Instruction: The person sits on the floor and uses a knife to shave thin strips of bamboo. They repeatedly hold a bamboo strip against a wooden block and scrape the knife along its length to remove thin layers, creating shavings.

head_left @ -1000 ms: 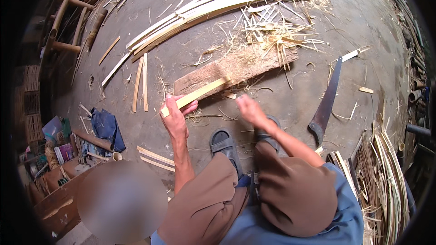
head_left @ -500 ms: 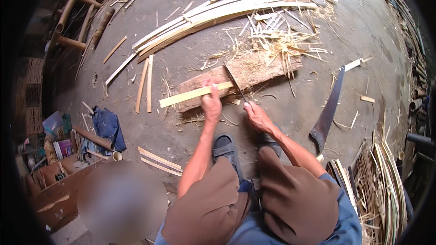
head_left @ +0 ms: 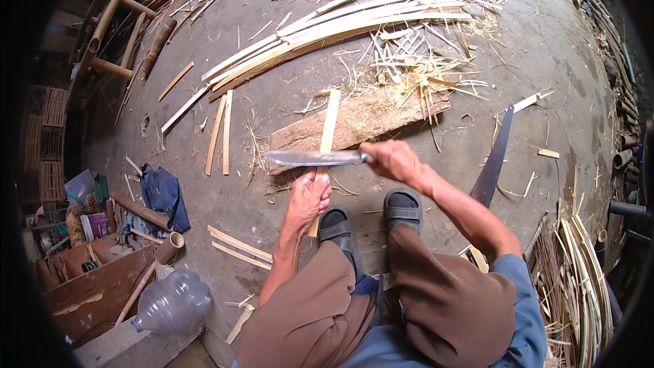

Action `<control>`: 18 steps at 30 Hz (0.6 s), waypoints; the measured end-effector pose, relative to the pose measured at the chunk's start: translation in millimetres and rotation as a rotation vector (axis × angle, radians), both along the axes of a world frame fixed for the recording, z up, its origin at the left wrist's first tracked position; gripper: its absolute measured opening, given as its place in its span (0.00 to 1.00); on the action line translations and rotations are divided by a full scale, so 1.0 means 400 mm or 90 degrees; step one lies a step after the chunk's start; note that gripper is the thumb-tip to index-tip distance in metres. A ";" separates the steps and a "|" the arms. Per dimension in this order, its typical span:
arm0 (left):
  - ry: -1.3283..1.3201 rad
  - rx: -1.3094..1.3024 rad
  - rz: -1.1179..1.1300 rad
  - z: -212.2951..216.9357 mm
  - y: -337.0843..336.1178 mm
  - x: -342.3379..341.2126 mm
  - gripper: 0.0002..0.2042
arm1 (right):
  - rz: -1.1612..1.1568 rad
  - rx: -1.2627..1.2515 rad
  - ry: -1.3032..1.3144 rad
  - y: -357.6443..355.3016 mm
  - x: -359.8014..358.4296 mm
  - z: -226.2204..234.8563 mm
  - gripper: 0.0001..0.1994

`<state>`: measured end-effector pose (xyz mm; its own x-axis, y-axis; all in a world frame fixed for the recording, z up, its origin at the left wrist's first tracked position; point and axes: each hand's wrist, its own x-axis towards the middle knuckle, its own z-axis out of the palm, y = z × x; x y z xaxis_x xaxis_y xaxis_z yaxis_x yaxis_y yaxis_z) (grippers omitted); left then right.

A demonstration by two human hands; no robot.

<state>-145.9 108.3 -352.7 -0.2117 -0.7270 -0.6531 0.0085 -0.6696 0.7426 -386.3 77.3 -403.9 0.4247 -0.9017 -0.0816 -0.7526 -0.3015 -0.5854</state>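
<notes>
No lettering, labels, numbers or signs can be read here.

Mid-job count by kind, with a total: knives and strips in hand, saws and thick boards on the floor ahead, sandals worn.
Knife in right hand: 1
Pale strip in left hand: 1
Saw: 1
Thick board: 1
Sandals, right and left: 2
Total: 6
</notes>
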 end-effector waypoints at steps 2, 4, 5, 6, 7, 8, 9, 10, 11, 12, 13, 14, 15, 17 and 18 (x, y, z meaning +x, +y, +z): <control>0.021 -0.018 -0.023 0.070 0.005 -0.021 0.16 | -0.067 -0.062 -0.045 -0.054 -0.086 -0.090 0.04; -0.017 -0.126 -0.171 0.069 0.049 -0.044 0.21 | -0.281 -0.032 -0.052 -0.139 -0.303 -0.211 0.06; 0.094 -0.072 -0.189 0.125 0.085 -0.035 0.23 | -0.343 0.016 -0.037 -0.156 -0.330 -0.191 0.08; 0.067 -0.116 -0.143 0.118 0.087 -0.005 0.25 | -0.399 0.062 -0.021 -0.180 -0.349 -0.158 0.09; 0.031 -0.157 -0.078 0.091 0.100 0.036 0.26 | -0.420 -0.052 -0.120 -0.160 -0.292 -0.066 0.11; 0.017 -0.213 -0.037 0.057 0.080 0.036 0.27 | -0.417 -0.057 -0.129 -0.145 -0.284 -0.031 0.11; 0.006 -0.268 0.004 0.015 0.054 0.035 0.28 | -0.414 -0.062 -0.134 -0.129 -0.274 -0.007 0.12; -0.058 -0.355 -0.003 -0.015 0.019 0.018 0.29 | -0.429 -0.029 -0.170 -0.107 -0.250 0.020 0.13; -0.030 -0.403 0.029 -0.016 -0.018 -0.019 0.30 | -0.456 0.100 -0.234 -0.085 -0.223 0.043 0.12; -0.008 -0.456 0.065 -0.010 -0.070 -0.036 0.30 | -0.462 0.202 -0.282 -0.057 -0.181 0.088 0.12; -0.037 -0.498 0.011 -0.035 -0.145 -0.020 0.27 | -0.436 0.158 -0.322 -0.036 -0.174 0.052 0.11; -0.038 -0.470 0.056 -0.029 -0.196 -0.033 0.22 | -0.411 0.162 -0.367 -0.014 -0.168 0.050 0.11; -0.024 -0.483 0.101 -0.036 -0.227 -0.043 0.20 | -0.396 0.193 -0.395 0.001 -0.148 0.082 0.10; 0.013 -0.512 0.177 -0.078 -0.278 -0.067 0.17 | -0.400 0.238 -0.446 0.022 -0.130 0.079 0.13; -0.045 -0.510 0.165 -0.078 -0.276 -0.068 0.17 | -0.392 0.248 -0.480 0.030 -0.103 0.102 0.17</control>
<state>-173.1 -2.0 -384.1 0.0483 -0.9960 0.0758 0.0252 0.0771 0.9967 -427.5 89.4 -362.9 -0.0371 -0.9474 -0.3180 -0.1118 0.3201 -0.9408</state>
